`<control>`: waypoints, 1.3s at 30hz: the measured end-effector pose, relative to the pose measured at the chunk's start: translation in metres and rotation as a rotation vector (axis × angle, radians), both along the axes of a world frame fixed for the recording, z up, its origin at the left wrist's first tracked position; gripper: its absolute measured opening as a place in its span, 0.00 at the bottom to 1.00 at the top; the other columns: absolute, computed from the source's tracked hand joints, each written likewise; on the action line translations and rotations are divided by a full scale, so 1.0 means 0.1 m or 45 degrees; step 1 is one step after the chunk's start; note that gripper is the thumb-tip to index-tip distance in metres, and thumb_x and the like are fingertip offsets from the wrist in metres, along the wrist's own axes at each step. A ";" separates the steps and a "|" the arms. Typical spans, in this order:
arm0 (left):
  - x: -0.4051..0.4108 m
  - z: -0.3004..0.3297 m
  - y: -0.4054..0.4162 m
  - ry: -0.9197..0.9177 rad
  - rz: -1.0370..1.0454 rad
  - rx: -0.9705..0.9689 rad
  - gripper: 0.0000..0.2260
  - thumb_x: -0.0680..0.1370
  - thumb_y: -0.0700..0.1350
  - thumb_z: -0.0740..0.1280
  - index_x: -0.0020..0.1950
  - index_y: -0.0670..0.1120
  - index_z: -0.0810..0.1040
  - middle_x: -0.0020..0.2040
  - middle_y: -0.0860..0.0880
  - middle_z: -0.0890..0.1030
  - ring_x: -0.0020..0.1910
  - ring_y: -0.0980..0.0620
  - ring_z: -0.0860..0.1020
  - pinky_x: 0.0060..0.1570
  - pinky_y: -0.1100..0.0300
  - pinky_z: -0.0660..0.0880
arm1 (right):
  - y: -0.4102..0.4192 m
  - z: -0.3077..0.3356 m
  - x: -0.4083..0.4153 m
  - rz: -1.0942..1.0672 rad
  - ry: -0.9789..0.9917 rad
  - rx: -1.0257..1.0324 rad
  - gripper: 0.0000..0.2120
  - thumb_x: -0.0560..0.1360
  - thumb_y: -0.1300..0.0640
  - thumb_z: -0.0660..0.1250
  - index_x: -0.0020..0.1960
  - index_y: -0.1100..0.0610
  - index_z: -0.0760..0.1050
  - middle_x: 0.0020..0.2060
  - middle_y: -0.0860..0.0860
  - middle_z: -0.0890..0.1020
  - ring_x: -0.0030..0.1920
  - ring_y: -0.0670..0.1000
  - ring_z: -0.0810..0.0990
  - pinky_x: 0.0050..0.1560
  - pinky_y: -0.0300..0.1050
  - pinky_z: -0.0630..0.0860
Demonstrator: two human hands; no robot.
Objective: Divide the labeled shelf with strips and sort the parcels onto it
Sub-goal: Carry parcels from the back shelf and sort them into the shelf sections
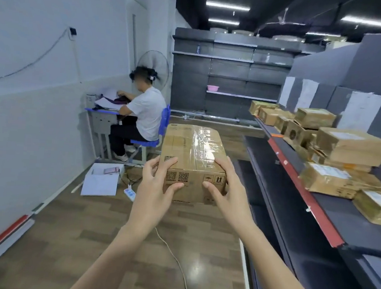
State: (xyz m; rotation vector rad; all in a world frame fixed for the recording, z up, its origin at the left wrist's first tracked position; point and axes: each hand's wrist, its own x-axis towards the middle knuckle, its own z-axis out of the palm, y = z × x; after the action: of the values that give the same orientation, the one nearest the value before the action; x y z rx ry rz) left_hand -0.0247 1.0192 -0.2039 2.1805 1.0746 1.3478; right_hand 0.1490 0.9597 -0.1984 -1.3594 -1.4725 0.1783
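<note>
The sorting step looks to be in hand: a taped cardboard parcel (pixel 193 160) is carried in mid-air in front of the person, above the wooden floor (pixel 83 238) and well left of the shelf (pixel 329 206) where other parcels (pixel 351 149) already lie. The left hand (pixel 157 187) holds the parcel's near left corner, thumb on the front face by the printed codes and fingers curled over the top edge; the right hand (pixel 224 192) clasps the near right corner in the same way, thumb on the front by the handling marks. So both hands are closed on the box, one on each side. The next move probably calls for swinging it rightward and setting it down in a free section of the shelf behind its red edge strip (pixel 303 190); which section the label calls for cannot be read here.
</note>
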 end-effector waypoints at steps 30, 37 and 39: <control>4.82 0.09 6.43 0.092 -0.603 0.218 0.25 0.71 0.40 0.73 0.66 0.50 0.72 0.66 0.44 0.67 0.62 0.54 0.69 0.60 0.59 0.71 | 5.70 -0.16 4.27 -0.561 0.292 0.185 0.27 0.73 0.60 0.70 0.66 0.43 0.66 0.67 0.39 0.68 0.66 0.34 0.66 0.67 0.43 0.69; 6.34 0.30 7.11 0.041 -0.771 0.259 0.28 0.70 0.40 0.74 0.64 0.58 0.67 0.66 0.46 0.66 0.63 0.60 0.65 0.62 0.65 0.66 | 6.24 0.04 5.62 -0.798 0.230 0.181 0.28 0.73 0.58 0.70 0.66 0.38 0.64 0.72 0.40 0.63 0.72 0.40 0.60 0.70 0.50 0.65; 6.71 0.29 7.16 0.036 -0.871 0.213 0.27 0.71 0.41 0.73 0.65 0.56 0.69 0.66 0.51 0.65 0.63 0.61 0.66 0.61 0.73 0.64 | 6.23 0.04 5.90 -0.907 0.226 0.151 0.28 0.73 0.57 0.70 0.67 0.39 0.64 0.73 0.41 0.61 0.73 0.41 0.58 0.70 0.53 0.65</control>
State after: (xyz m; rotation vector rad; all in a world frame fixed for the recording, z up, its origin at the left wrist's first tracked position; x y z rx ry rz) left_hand 0.6467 1.7352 -0.1750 2.3644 0.1673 1.1051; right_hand 0.7389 1.5827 -0.1948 -1.6367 -0.7732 -0.2374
